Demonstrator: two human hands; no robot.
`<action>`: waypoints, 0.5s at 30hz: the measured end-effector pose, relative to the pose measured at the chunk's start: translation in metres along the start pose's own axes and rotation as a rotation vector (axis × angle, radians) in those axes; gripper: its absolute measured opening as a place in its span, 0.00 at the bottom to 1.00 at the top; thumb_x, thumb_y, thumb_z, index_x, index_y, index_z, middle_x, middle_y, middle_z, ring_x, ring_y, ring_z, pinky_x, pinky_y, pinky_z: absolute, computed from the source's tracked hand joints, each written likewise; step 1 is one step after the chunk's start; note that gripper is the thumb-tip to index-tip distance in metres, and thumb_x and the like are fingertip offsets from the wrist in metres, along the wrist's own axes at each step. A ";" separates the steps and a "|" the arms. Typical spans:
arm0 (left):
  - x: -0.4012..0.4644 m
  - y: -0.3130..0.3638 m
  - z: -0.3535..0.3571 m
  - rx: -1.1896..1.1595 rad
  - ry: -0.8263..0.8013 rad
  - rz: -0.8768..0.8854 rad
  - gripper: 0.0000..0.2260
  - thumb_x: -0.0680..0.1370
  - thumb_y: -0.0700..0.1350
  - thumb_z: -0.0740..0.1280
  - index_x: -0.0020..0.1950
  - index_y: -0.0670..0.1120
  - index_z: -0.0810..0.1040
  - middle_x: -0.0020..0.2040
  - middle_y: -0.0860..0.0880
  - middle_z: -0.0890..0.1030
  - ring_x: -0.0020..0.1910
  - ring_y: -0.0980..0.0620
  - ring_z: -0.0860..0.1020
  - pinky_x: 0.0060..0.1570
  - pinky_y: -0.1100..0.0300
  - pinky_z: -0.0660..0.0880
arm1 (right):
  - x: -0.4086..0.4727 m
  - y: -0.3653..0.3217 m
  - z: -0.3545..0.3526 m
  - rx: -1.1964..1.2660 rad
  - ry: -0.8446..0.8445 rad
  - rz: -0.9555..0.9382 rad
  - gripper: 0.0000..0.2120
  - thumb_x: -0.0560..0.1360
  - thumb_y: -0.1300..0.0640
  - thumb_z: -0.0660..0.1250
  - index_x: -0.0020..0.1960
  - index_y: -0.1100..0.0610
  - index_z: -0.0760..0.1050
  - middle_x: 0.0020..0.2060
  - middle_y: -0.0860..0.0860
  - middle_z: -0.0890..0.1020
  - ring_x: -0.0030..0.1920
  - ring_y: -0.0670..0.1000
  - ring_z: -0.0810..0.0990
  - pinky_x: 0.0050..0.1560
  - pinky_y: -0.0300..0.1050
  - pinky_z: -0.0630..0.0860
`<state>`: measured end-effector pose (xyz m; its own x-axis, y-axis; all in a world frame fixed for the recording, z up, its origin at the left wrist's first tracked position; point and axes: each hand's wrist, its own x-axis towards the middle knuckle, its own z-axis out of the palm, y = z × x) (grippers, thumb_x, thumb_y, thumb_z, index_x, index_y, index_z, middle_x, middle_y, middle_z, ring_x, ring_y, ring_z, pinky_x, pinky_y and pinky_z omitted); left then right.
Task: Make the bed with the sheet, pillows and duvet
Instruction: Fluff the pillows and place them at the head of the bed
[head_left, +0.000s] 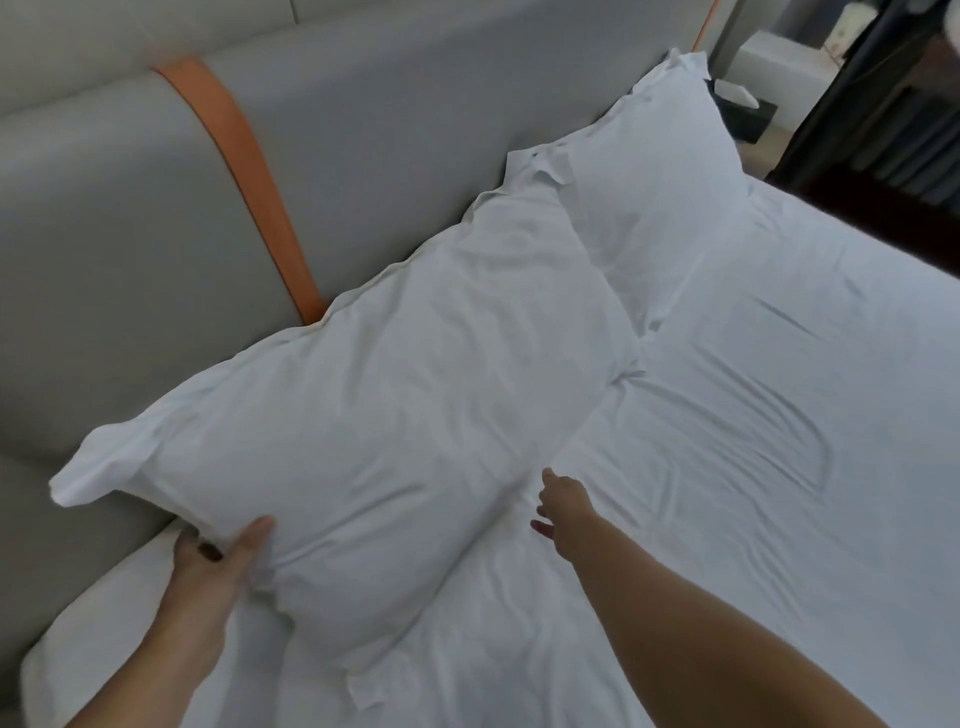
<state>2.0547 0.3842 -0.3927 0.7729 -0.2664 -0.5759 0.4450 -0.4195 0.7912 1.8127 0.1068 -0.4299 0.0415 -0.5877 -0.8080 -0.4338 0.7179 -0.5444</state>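
Note:
A large white pillow (374, 415) lies at an angle across the head of the bed, against the grey headboard. My left hand (218, 561) grips its near left edge, thumb on top and fingers underneath. My right hand (561, 506) reaches to the pillow's near right edge, where its fingers touch the fabric; whether it grips is hidden. A second white pillow (654, 197) rests farther back, leaning on the headboard. A white fitted sheet (779, 467) covers the mattress, with creases. No duvet is in view.
The padded grey headboard (130, 218) with an orange strap (244, 176) runs along the left. A dark bedside table (748, 119) with a white object stands beyond the far pillow. Dark furniture (893, 130) fills the upper right corner.

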 end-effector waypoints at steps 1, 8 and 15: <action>0.004 -0.001 0.002 -0.037 -0.018 0.030 0.41 0.68 0.56 0.74 0.77 0.54 0.58 0.70 0.49 0.72 0.65 0.47 0.72 0.68 0.47 0.67 | 0.002 0.004 0.005 0.091 -0.012 0.018 0.17 0.83 0.51 0.59 0.64 0.62 0.72 0.52 0.55 0.75 0.53 0.56 0.75 0.56 0.54 0.79; 0.030 -0.003 0.008 -0.341 -0.092 0.196 0.32 0.71 0.53 0.73 0.74 0.53 0.68 0.66 0.54 0.78 0.64 0.50 0.77 0.63 0.46 0.71 | 0.022 0.008 0.034 0.587 -0.150 0.050 0.14 0.80 0.48 0.67 0.53 0.60 0.77 0.52 0.57 0.83 0.53 0.58 0.82 0.58 0.54 0.80; 0.024 -0.005 0.014 -0.389 -0.181 0.147 0.19 0.76 0.42 0.69 0.67 0.47 0.76 0.61 0.51 0.81 0.59 0.51 0.80 0.49 0.55 0.81 | 0.011 -0.013 0.039 0.843 -0.317 -0.213 0.29 0.72 0.48 0.76 0.70 0.54 0.73 0.59 0.53 0.83 0.58 0.57 0.83 0.58 0.57 0.79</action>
<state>2.0652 0.3678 -0.4131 0.7642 -0.4609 -0.4512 0.5003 -0.0179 0.8657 1.8541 0.1063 -0.4406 0.3431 -0.6981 -0.6284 0.4049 0.7136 -0.5716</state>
